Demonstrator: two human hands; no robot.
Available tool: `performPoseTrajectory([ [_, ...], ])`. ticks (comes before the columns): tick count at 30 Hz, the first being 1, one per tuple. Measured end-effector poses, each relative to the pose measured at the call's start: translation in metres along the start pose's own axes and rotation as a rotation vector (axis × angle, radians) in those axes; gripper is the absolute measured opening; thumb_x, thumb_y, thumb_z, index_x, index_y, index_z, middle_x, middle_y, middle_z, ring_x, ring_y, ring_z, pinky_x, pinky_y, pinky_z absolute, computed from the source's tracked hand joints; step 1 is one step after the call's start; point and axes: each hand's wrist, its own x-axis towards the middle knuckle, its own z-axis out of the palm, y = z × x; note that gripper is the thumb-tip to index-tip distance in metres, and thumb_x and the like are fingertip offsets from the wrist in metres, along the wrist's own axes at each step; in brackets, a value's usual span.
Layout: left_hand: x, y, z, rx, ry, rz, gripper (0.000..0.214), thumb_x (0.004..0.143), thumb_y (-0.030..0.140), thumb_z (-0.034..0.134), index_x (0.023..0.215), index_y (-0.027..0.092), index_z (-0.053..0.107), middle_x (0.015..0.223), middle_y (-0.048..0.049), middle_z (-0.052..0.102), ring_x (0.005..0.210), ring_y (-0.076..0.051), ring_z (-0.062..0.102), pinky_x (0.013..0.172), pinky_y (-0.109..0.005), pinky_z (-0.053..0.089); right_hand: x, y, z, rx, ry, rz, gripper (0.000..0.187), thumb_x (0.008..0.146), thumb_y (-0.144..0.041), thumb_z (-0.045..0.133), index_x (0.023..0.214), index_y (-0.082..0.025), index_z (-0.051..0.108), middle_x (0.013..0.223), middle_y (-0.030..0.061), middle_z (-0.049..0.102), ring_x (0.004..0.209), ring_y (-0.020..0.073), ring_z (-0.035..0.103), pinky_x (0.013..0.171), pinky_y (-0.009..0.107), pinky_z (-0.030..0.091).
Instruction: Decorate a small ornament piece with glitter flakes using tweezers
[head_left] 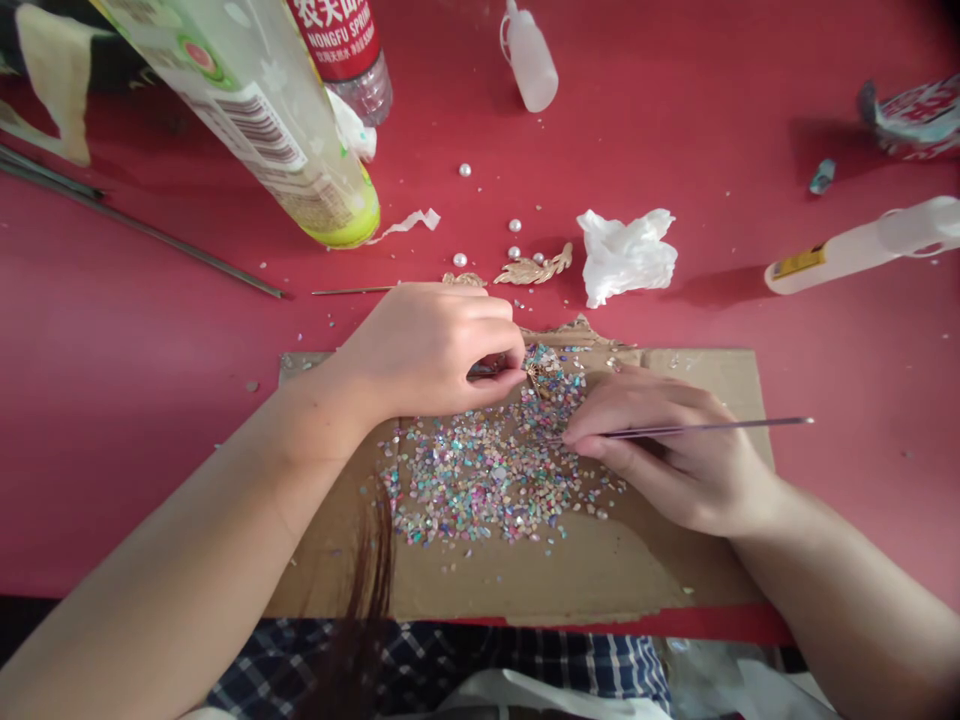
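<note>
My left hand (450,345) is closed, thumb and forefinger pinching a small gold ornament (535,374) with coloured chips on it. My right hand (667,440) grips a pair of thin metal tweezers (705,428), whose tips point left, low over the chips. Below both hands, many small shiny chips (480,480) in pink, teal, white and purple lie spread on a flat piece of cardboard (600,570). Part of the ornament is hidden behind my left fingertips.
Behind the cardboard lie gold leaf pieces (534,266), several pearl beads (514,226) and a crumpled white tissue (627,254). A large drink bottle (277,130), a red-labelled water bottle (345,50), a small white squeeze bottle (531,60) and a glue bottle (862,243) are on the red table (675,100).
</note>
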Motion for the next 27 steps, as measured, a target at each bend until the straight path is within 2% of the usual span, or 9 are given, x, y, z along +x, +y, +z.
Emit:
performPoseTrajectory([
  [14, -0.0002, 0.0019, -0.0017, -0.006, -0.051, -0.059, 0.029, 0.102, 0.037, 0.054, 0.081, 0.025, 0.071, 0.079, 0.0013, 0.072, 0.074, -0.014, 0.063, 0.070, -0.029, 0.041, 0.0015, -0.0003, -0.0004, -0.065, -0.006, -0.023, 0.016, 0.104, -0.020, 0.059, 0.092, -0.021, 0.069, 0.081, 0.0019, 0.077, 0.074, 0.0157, 0.071, 0.069, 0.033, 0.051],
  [27, -0.0006, 0.0014, -0.0007, -0.006, -0.040, -0.052, 0.027, 0.101, 0.036, 0.056, 0.081, 0.024, 0.072, 0.079, 0.0014, 0.072, 0.075, -0.015, 0.063, 0.070, -0.031, 0.041, 0.0013, 0.0011, 0.0001, -0.060, -0.015, -0.030, 0.015, 0.104, -0.019, 0.059, 0.093, -0.020, 0.069, 0.081, 0.0009, 0.077, 0.075, 0.0144, 0.070, 0.072, 0.032, 0.053],
])
